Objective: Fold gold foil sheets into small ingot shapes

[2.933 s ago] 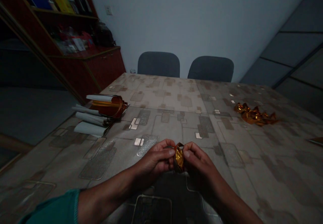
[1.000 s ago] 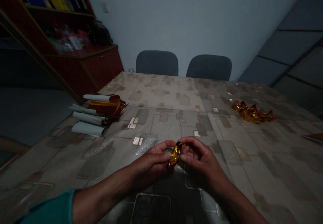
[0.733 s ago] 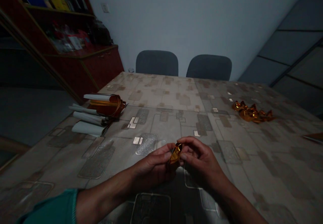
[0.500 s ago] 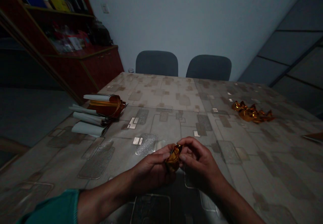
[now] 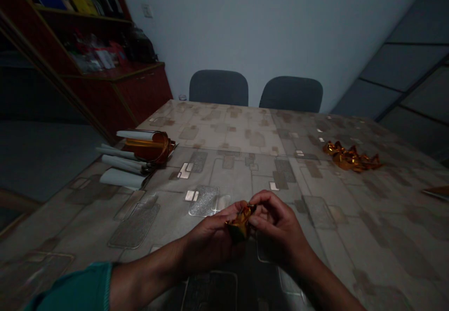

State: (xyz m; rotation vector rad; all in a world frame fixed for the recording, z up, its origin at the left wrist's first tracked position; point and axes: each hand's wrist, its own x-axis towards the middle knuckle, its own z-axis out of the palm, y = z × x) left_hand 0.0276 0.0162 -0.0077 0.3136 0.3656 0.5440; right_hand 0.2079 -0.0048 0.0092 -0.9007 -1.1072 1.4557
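- Far left, on the bench: white paper rolls lying side by side, smooth and cylindrical, beside a glossy amber foil roll with a curled, reflective edge.
- Bench surface: a matte covering printed with rounded rectangles in beige, grey and glittering silver.
- Left hand: rests low over the near bench edge, a teal sleeve at the forearm; its fingers are closed together on the left side of the gold foil piece.
- Gold foil piece: small, crumpled and shiny, pinched between both hands just above the bench. Compared with a moment earlier it appears more bunched and sits lower, tilted toward the left hand.
- Right hand: thumb and forefinger clamp the foil's upper right tip; the remaining fingers curl inward.
- Far right: a heap of folded gold foil shapes, angular and metallic, well apart from the hands.
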